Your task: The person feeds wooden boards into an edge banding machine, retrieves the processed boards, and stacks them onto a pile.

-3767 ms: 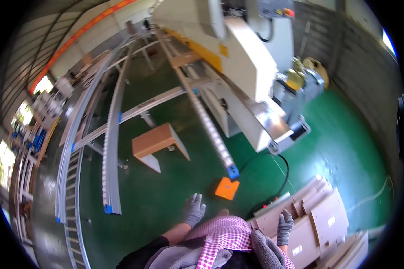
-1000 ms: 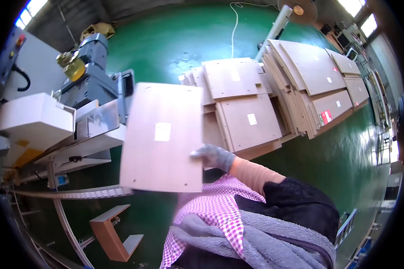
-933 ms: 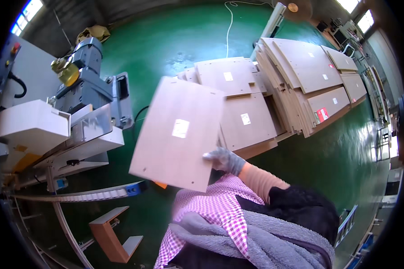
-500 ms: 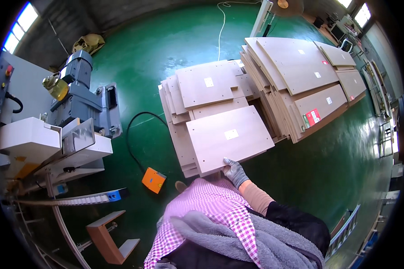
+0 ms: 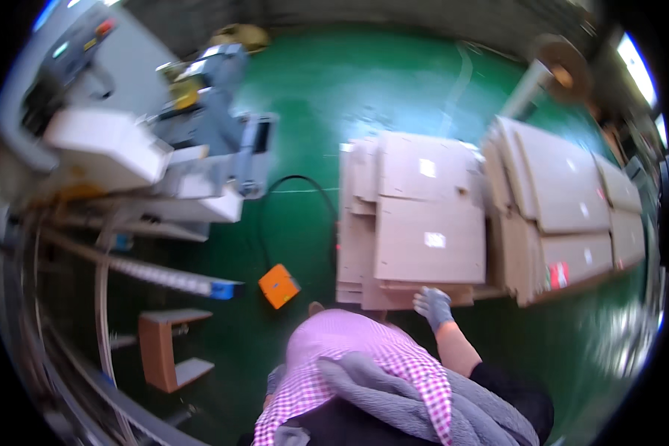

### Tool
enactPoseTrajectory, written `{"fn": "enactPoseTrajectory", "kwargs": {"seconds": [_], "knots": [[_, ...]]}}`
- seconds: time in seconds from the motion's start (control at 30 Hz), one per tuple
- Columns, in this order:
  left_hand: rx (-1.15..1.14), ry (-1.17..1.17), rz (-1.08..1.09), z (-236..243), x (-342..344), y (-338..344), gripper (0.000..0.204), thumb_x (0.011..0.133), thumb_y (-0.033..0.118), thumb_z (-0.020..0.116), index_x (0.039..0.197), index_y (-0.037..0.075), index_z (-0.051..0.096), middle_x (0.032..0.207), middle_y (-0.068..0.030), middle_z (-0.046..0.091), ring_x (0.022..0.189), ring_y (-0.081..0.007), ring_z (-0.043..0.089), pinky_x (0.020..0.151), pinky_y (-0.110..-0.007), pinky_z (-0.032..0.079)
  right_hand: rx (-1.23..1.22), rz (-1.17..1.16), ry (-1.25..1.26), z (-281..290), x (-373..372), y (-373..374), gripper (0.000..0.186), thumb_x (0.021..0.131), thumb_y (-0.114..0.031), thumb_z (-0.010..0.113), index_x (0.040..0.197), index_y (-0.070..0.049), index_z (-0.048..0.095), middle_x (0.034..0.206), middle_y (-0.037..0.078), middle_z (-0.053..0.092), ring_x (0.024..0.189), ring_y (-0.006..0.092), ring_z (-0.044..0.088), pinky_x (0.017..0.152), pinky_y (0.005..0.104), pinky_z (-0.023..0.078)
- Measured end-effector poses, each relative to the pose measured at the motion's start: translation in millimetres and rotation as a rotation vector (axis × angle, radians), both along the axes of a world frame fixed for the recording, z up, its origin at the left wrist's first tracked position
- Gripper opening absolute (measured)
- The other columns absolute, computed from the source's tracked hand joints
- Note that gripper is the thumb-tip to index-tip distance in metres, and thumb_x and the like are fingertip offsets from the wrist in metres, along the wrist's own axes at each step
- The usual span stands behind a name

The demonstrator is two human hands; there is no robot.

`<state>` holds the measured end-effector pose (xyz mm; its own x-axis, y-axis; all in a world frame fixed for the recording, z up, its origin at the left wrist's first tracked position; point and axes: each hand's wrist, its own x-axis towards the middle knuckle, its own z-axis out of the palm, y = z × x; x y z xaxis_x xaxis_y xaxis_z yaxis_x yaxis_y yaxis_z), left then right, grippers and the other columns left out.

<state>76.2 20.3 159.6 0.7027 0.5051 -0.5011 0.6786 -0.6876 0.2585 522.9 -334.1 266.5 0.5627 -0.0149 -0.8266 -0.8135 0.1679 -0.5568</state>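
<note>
My right hand (image 5: 433,306), in a grey glove, is at the near edge of a low stack of flat brown boards, its fingers stretched out and not wrapped round anything. Just beyond it, a rectangular board (image 5: 430,249) with a white label lies on the stack. Farther back, another labelled board (image 5: 416,167) lies edge to edge with it. Lower boards (image 5: 353,256) stick out on the left and front. A grey patch, perhaps my left hand (image 5: 276,377), shows low beside the checked apron; its fingers are hidden. Motion blurs the picture.
More stacked boards (image 5: 569,178) stand to the right. A grey-and-white machine (image 5: 111,145) with a motor fills the left. An orange box (image 5: 279,286) with a black cable lies on the green floor. A rail (image 5: 145,267) and brown bracket (image 5: 160,353) are at lower left.
The near board has gone from lying askew under my right hand to sitting squarely on the stack. My right hand has let go of its edge. The whole view has swung.
</note>
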Motion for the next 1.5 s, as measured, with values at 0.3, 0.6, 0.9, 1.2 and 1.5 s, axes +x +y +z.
{"fn": "enactPoseTrajectory", "kwargs": {"seconds": [0.3, 0.6, 0.9, 1.2, 1.5], "knots": [[-0.164, 0.040, 0.146, -25.8, -5.1, -13.7, 0.020, 0.084, 0.023, 0.055, 0.095, 0.011, 0.067, 0.094, -0.0184, 0.067, 0.087, -0.0354, 0.065, 0.075, -0.046, 0.051, 0.001, 0.287, -0.151, 4.0, 47.8, 107.0, 0.019, 0.089, -0.023, 0.058, 0.101, -0.009, 0.055, 0.084, 0.008, 0.063, 0.063, 0.0202, 0.061, 0.053, 0.0333, 0.052], [-0.114, -0.096, 0.346, -28.8, -35.7, -31.1, 0.020, 0.086, 0.015, 0.051, 0.098, 0.005, 0.062, 0.099, -0.0212, 0.063, 0.094, -0.0351, 0.063, 0.082, -0.042, 0.049, 0.354, 0.864, -0.385, 73.0, 54.6, 319.2, 0.036, 0.088, -0.026, 0.061, 0.117, -0.005, 0.054, 0.093, 0.010, 0.065, 0.077, 0.0210, 0.064, 0.065, 0.0331, 0.054], [0.084, -0.241, 0.433, -36.3, -88.9, -33.3, 0.021, 0.086, 0.020, 0.054, 0.098, 0.005, 0.063, 0.087, -0.0198, 0.065, 0.081, -0.0357, 0.064, 0.072, -0.043, 0.048, 0.415, 1.182, -0.387, 98.3, 28.3, 481.2, 0.038, 0.086, -0.026, 0.062, 0.117, -0.005, 0.056, 0.101, 0.012, 0.065, 0.088, 0.0256, 0.065, 0.076, 0.0404, 0.054], [-0.379, -1.227, 1.389, 130.1, 86.7, 186.9, 0.052, 0.094, 0.033, 0.055, 0.134, 0.001, 0.046, 0.122, -0.0126, 0.060, 0.109, -0.0162, 0.057, 0.094, -0.028, 0.044, 0.417, 1.274, -0.349, 104.5, -1.1, 589.9, 0.037, 0.089, -0.024, 0.058, 0.118, -0.002, 0.055, 0.106, 0.015, 0.064, 0.093, 0.0276, 0.065, 0.080, 0.0406, 0.054], [0.059, -1.155, 1.245, 184.1, 244.2, 347.8, 0.065, 0.095, 0.038, 0.043, 0.139, -0.008, 0.032, 0.137, -0.0295, 0.041, 0.130, -0.0397, 0.038, 0.111, -0.037, 0.028, 0.563, 1.235, -0.132, 101.9, -16.2, 676.1, 0.055, 0.088, -0.035, 0.061, 0.129, -0.001, 0.047, 0.127, 0.020, 0.054, 0.115, 0.0338, 0.053, 0.099, 0.0485, 0.042]]}}
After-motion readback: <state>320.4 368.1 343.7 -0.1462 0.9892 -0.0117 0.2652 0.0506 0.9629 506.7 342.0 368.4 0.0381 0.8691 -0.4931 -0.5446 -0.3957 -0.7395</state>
